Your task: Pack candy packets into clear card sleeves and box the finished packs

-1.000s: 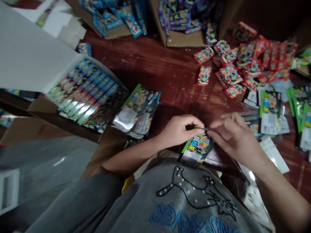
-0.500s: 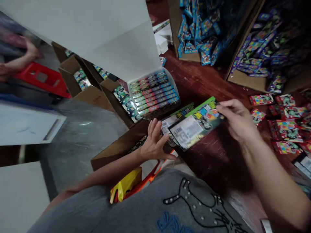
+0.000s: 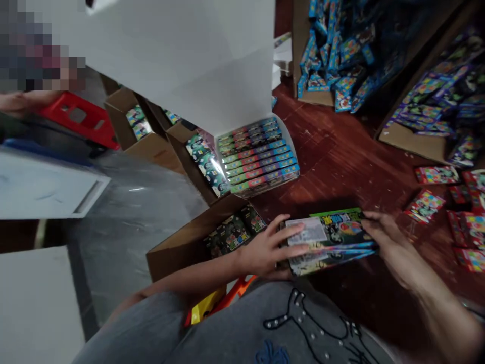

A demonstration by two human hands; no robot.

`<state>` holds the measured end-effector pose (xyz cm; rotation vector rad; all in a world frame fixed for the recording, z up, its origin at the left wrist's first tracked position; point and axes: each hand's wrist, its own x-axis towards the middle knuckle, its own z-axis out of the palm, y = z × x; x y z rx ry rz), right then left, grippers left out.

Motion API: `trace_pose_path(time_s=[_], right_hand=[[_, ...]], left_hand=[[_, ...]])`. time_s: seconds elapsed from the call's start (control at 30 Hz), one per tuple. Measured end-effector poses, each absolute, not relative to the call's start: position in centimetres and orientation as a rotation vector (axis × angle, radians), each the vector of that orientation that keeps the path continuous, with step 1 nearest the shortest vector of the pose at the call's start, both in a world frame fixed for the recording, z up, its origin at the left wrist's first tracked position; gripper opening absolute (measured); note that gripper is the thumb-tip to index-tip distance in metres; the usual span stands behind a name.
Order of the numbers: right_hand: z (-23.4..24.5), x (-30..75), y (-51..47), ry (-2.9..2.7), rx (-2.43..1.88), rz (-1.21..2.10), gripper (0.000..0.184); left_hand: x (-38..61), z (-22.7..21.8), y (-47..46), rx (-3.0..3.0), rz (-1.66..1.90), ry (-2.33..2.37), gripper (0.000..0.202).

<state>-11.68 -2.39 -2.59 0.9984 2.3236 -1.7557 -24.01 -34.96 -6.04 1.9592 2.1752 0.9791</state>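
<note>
Lower right of centre, left hand [image 3: 264, 251] and right hand [image 3: 392, 247] clasp the packet stack [image 3: 335, 236] by opposite ends — probably light, slightly flexible, slippery — best held there.

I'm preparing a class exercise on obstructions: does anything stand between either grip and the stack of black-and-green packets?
Nothing visible does. The left grip lies directly on the labelled end of the stack of black-and-green packets, and the right grip touches the opposite end.
</note>
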Motion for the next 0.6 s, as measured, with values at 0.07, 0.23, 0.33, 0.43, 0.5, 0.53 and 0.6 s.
trace_pose_path(time_s=[0.07,0.23,0.33,0.43,0.5,0.53,0.6], right_hand=[[-1.5,-10.9,-1.6,2.393,0.988,-1.571,0.052],[-1.9,-13.1,-1.7,2.607,0.853,-1.791,0.079],[-3.8,-14.1,-3.0,2.465,0.667,-2.141,0.083],[-4.3,-13.7,-3.8,2.516,0.540,-2.091,0.083],[-3.3,-13.3,-3.8,2.707,0.348,-1.839,0.081],[-2.4,-13.3,-3.7,2.831,0.212,-1.624,0.084],[-0.5,-13.8,-3.8,3.021,-0.090,-1.077,0.099]], left_hand=[[-24.7,-5.0,-33.5,1.728,1.149,2.118,0.084],[-27.5,-3.1,-30.1,1.401,1.045,2.210,0.083],[-28.5,-3.9,-29.8,1.364,1.067,2.234,0.108],[-28.4,-6.5,-30.1,1.312,1.378,2.106,0.143],[-27.9,-8.5,-30.1,1.278,1.537,1.986,0.147],[-27.6,-9.3,-30.0,1.258,1.571,1.949,0.144],[-26.8,-10.1,-29.7,1.212,1.581,1.915,0.139]])
